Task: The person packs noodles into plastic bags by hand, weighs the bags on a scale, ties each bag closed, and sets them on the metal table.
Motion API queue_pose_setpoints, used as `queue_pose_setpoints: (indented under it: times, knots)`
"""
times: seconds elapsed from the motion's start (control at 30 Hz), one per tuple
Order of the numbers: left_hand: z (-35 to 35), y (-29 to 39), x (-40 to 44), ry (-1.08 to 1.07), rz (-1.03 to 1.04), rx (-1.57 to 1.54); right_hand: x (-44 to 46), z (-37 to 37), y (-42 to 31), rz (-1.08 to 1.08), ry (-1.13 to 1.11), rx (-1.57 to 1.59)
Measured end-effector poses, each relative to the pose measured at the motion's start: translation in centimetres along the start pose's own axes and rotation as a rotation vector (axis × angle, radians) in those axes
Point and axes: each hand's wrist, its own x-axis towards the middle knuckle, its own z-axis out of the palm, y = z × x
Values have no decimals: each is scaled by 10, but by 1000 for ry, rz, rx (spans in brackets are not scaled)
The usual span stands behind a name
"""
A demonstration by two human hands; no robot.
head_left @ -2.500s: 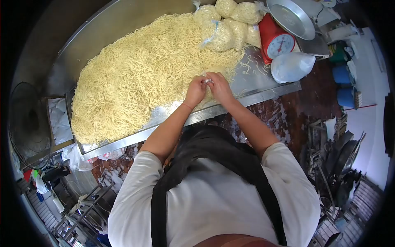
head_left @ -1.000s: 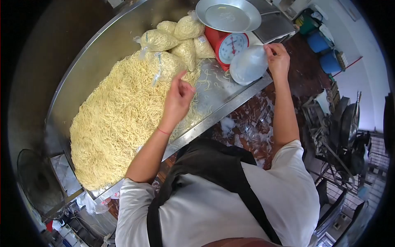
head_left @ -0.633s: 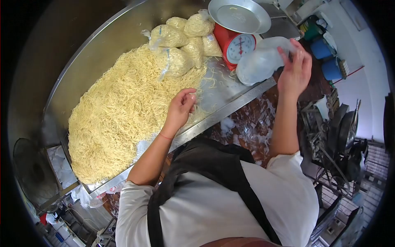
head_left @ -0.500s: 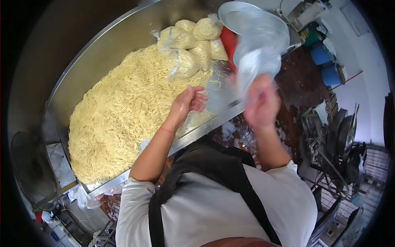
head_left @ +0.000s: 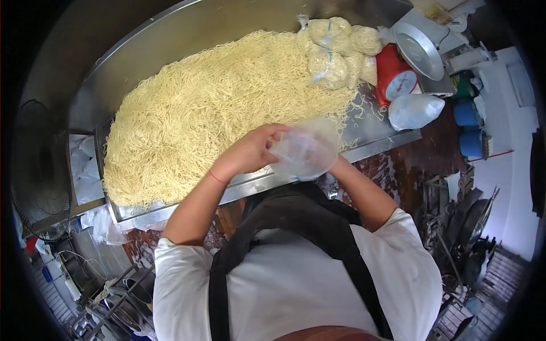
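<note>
A clear plastic bag is spread between my two hands above the tray's front edge. My left hand has its fingers curled on the bag's left side. Seen dimly through the film, my right hand grips the bag from the right; whether it is inside or behind the plastic I cannot tell. Beyond both hands lies a large heap of loose yellow noodles in a metal tray. Filled, tied bags of noodles are stacked at the heap's far right.
A red scale with a round dial and a silver pan stands at the tray's right end. A bundle of clear plastic bags lies before it. At the far left is a fan; blue bins stand at right.
My right hand has left the bundle of bags by the scale and come back with one bag. My left hand has met it and taken hold. The view has shifted.
</note>
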Motion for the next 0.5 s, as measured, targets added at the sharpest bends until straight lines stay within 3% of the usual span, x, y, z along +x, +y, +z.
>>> queue_pose_setpoints:
  times: [0.1, 0.17, 0.23, 0.3, 0.33, 0.4, 0.43, 0.5]
  knots:
    - [19, -62, -10, 143, -194, -192, 23, -11, 27, -95, -177, -674]
    - [21, -79, -19, 402, -170, -312, 39, -10, 39, -43, 4, -532]
    - [21, -110, -24, 720, -167, -587, 52, -19, 48, -124, 221, -701]
    - [9, -128, -32, 1024, -164, -1003, 63, -38, 55, -358, 488, -1167]
    - [-1, -126, -37, 1141, -148, -1200, 73, -47, 64, -230, 485, -1279]
    - [-18, -146, -61, 1164, -224, -1038, 105, -63, 83, 26, 477, -1490]
    - [-20, -150, -70, 1176, -268, -957, 125, -71, 90, 19, 466, -1477]
    - [-28, -127, -77, 1171, -198, -1162, 169, -86, 101, 8, 442, -1449]
